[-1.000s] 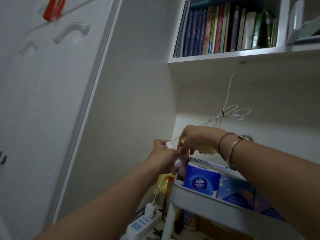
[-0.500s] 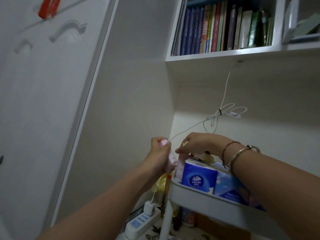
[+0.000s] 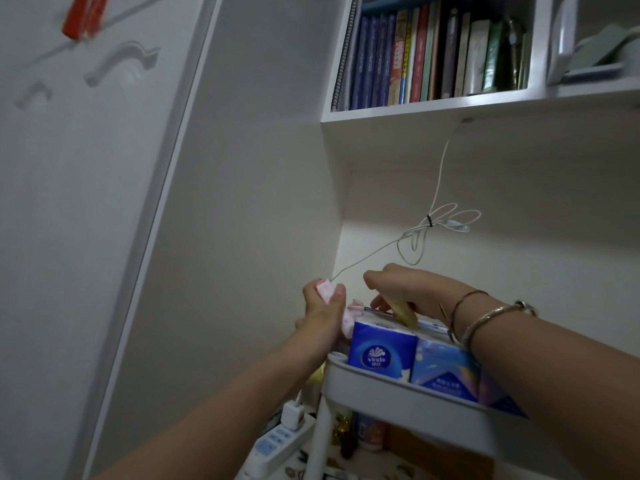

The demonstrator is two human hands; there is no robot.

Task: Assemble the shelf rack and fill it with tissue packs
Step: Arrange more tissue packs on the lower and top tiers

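Head view: we look up past both forearms at the top tray of the rack.
Left fingers: curled round a pink tissue pack, thumb and fingers closed on it; we hold it at the tray's far left corner.
Left hand: raised above the rim, just beside the blue packs.
Right fingers: bent down over the packs; a yellowish item sits under them, and we cannot tell whether they pinch it or only press on it.
Right hand: palm down over the far edge of the tray, bracelets on the wrist.
Tissue packs: blue packs stand side by side along the tray's near edge, touching one another.
Shelf rack: white, assembled; top tray looks nearly full, lower tier mostly hidden.
White cable: runs from the shelf above down to a point just beside the left hand.
Power strip: low, beside the rack's left leg.
Bookshelf: above, holding books.
Step, as we judge it: seat the pink pack in the left corner gap.
Method: we would steady the row with the right hand, lower the pack upright into the gap, and keep it clear of the cable.
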